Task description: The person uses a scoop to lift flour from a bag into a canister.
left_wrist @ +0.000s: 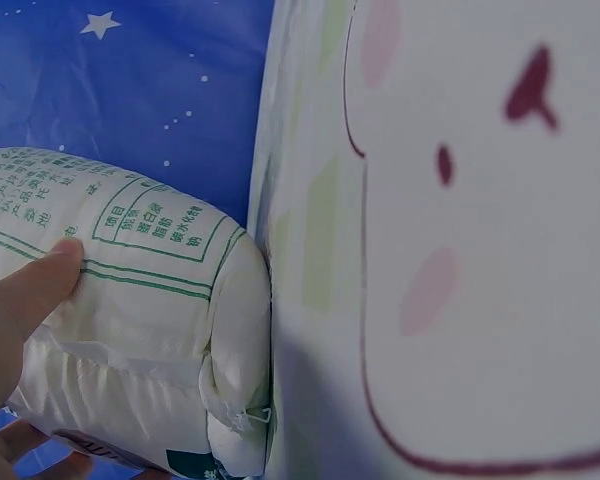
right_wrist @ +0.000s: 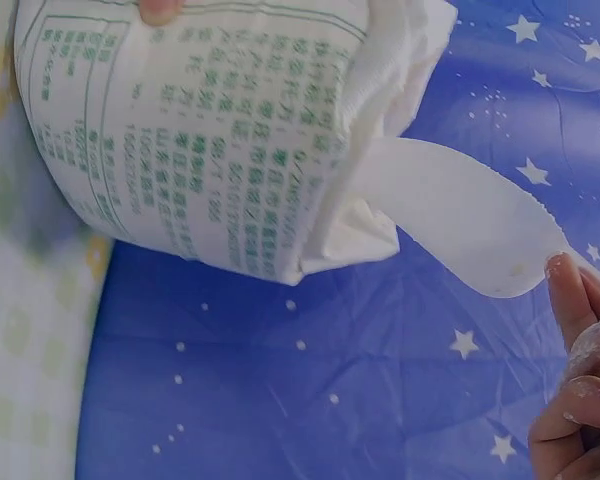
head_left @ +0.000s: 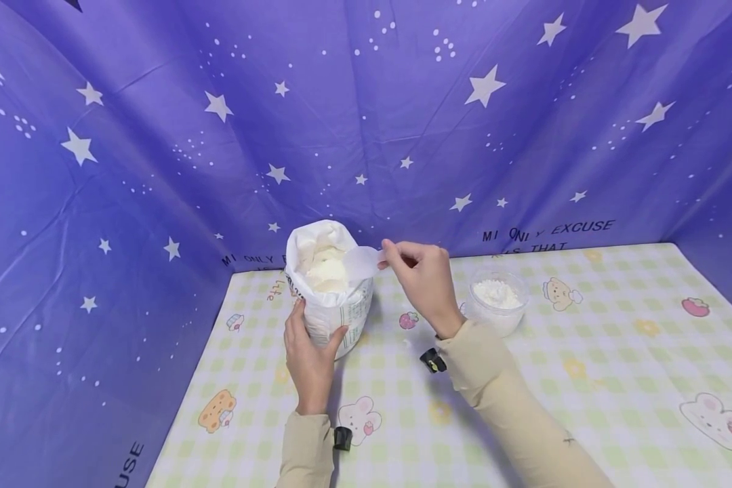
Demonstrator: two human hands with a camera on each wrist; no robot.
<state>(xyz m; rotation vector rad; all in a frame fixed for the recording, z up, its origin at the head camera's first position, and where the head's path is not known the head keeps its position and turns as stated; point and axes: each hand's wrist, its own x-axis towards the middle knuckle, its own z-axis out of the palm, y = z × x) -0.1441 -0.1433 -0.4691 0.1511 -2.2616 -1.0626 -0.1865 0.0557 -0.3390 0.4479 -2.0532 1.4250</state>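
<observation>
An open white cloth bag of flour (head_left: 355, 308) with green print stands on the table, its mouth upward. My left hand (head_left: 310, 352) holds the near side of the bag, thumb (left_wrist: 42, 285) on the printed face and fingers around the other side. Between thumb and fingertips, my right hand (head_left: 423, 274) pinches a thin, translucent white plastic scraper (right_wrist: 470, 220) by one end. The scraper's other end reaches over the bag's rim, beside the pale flour (head_left: 328, 268). White powder dusts the right fingers (right_wrist: 590, 350). Right of that hand stands a clear round tub (head_left: 503, 318) holding white flour.
A checked tablecloth (head_left: 543, 407) with cartoon prints covers the table. Behind the bag and along both sides hangs a blue star-patterned curtain (head_left: 354, 122), close to the table's back edge. Small black wrist mounts (head_left: 433, 361) sit at both cuffs.
</observation>
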